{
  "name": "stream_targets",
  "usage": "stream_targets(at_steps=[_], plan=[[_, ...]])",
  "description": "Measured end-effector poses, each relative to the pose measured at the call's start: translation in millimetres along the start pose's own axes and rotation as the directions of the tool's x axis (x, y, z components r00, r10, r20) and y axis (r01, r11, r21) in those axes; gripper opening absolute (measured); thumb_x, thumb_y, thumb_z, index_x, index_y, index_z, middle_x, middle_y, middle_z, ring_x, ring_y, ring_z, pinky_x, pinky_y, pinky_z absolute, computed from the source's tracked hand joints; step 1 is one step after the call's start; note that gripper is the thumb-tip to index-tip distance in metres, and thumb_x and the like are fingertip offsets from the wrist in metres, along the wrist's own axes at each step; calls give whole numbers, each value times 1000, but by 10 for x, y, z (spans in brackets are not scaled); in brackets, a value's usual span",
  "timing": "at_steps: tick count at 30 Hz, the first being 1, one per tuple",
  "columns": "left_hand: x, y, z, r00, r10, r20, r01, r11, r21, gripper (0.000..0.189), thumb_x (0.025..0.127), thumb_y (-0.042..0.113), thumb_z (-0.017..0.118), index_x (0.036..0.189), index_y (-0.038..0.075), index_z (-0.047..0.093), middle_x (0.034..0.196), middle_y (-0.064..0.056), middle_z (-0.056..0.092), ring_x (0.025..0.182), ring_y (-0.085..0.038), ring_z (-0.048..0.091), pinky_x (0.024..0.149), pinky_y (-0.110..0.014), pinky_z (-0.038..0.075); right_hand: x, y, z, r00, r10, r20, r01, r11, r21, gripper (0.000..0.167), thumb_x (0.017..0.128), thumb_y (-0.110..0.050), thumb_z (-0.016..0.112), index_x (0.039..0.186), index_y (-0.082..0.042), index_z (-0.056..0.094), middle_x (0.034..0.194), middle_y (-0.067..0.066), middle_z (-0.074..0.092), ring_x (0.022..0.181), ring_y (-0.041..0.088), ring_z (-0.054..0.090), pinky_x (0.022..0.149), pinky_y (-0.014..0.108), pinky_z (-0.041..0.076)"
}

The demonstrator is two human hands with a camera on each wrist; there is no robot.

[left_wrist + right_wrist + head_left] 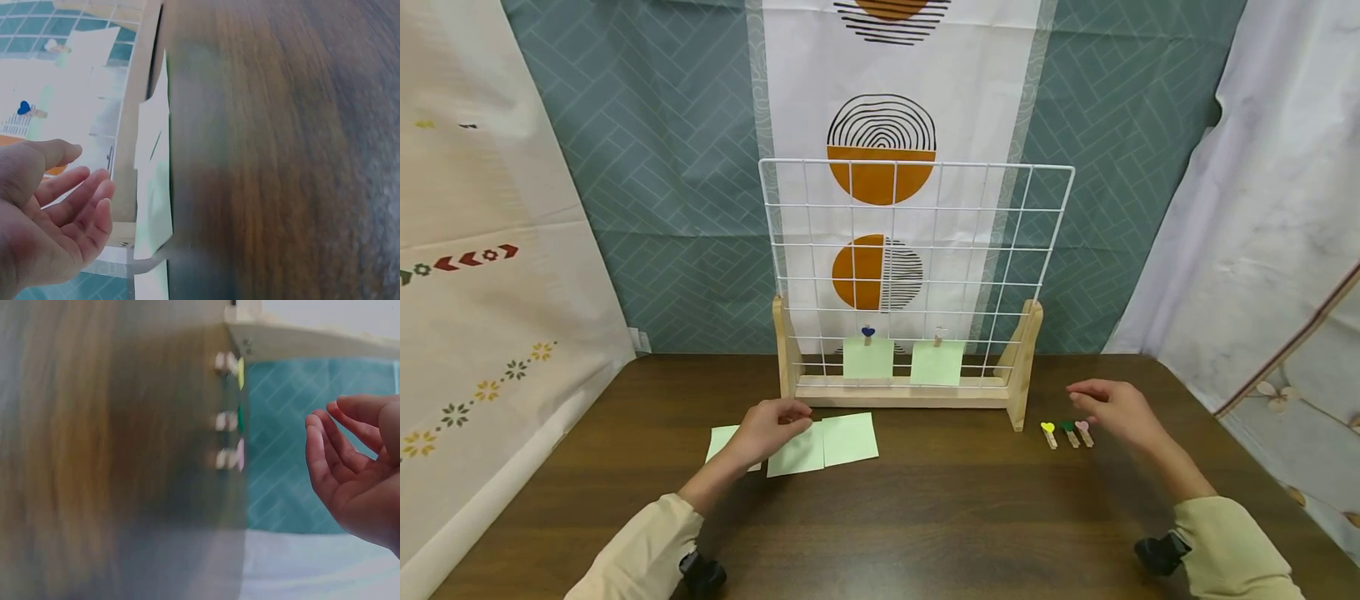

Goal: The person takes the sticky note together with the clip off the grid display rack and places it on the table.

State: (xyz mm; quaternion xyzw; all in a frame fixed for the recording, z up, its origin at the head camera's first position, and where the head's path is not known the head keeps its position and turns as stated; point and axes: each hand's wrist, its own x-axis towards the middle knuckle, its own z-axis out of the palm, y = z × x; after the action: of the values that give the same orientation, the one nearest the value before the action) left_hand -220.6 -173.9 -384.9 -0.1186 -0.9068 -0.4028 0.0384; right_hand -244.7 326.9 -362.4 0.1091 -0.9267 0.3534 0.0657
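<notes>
My left hand (pixel 767 429) hovers over light green paper squares lying on the table: a left sheet (pixel 721 439), partly covered by the hand, a middle sheet (pixel 797 454) and a right sheet (pixel 850 438). In the left wrist view, the fingers of this left hand (pixel 56 212) are loosely bent with nothing between them. On the other side, my right hand (pixel 1118 408) is raised just right of small heart-topped clothespins: a yellow one (pixel 1048 434), a dark green one (pixel 1071 434) and a pink one (pixel 1084 432). The right wrist view shows this right hand (pixel 356 456) empty, fingers relaxed.
A white wire grid (pixel 917 164) stands in a wooden base (pixel 902 399) at the table's back. On its lower part hang two green sheets, the left one (pixel 867 361) under a blue-heart clothespin (pixel 868 333), the right one (pixel 937 365) under a white-heart clothespin (pixel 939 336).
</notes>
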Motion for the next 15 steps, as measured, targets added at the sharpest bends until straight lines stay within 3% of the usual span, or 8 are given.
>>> stream_targets(at_steps=[9, 15], plan=[[31, 91, 34, 997, -26, -73, 24, 999, -32, 26, 96, 14, 59, 115, -2, 65, 104, -10, 68, 99, -28, 61, 79, -41, 50, 87, -396, 150, 999, -46, 16, 45, 997, 59, 30, 98, -15, 57, 118, 7, 63, 110, 25, 65, 82, 32, 67, 68, 39, 56], [101, 141, 74, 990, -33, -136, 20, 995, -95, 32, 97, 15, 57, 123, -3, 61, 115, -16, 65, 108, -34, 59, 88, -47, 48, 160, -639, 295, 994, -111, -1, 111, 991, 74, 28, 96, -14, 61, 116, 6, 65, 107, 20, 67, 78, 27, 66, 66, 31, 54]])
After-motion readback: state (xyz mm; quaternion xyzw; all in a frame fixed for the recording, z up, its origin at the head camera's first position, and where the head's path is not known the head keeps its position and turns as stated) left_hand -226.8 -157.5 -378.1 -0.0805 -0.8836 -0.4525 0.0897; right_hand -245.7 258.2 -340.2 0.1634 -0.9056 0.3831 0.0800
